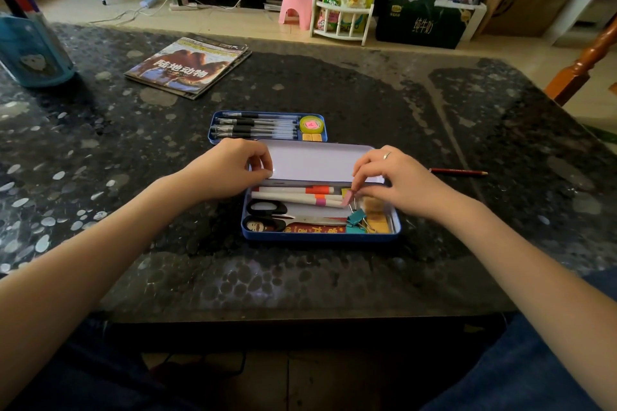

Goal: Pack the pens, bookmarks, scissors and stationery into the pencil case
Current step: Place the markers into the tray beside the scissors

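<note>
Two bare forearms reach in from five and seven o'clock, converging toward twelve. The left hand [233,167] is curled, fingertips pinched at its three o'clock side. The right hand [397,182], a ring on one finger, points its bunched fingers toward nine o'clock.

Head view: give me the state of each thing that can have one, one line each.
Pencil case: open, lid raised, partly filled.
Lid: held up by left hand.
Right hand: fingers pinching a pink item over the case.
Scissors: closed, lying inside.
Tray: out of the case, holding pens.
Red pencil: loose on table.
Magazines: closed.
</note>
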